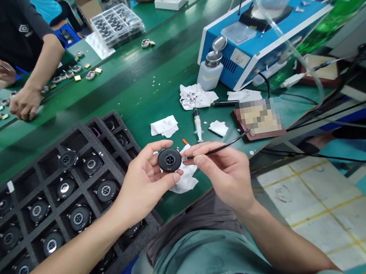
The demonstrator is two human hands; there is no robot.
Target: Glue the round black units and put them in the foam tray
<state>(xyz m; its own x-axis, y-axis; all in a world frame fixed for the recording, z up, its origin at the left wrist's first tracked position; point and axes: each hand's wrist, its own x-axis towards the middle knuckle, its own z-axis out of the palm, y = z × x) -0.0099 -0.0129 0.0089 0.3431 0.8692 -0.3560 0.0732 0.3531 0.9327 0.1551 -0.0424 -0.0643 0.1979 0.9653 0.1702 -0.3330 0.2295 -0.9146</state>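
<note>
My left hand (148, 170) is closed around a round black smartwatch body (169, 159), its sensor back facing up with a ring of small metal dots. Between the thumb and fingers of my right hand (226, 167) is a thin black cable (228, 144) with a pale, clear-looking tip. That tip meets the right edge of the watch body, though whether it is plugged in or only touching I cannot tell. A crumpled white tissue (186, 182) lies beneath the watch. Just beyond my hands is a syringe (198, 125).
At left, a black foam tray (49, 181) holds several watch bodies. A blue machine (258, 41), a dispenser bottle (210, 70) and a dark red box (262, 131) stand at right. Another person's hand (26, 102) works among small parts across the green table (120, 91).
</note>
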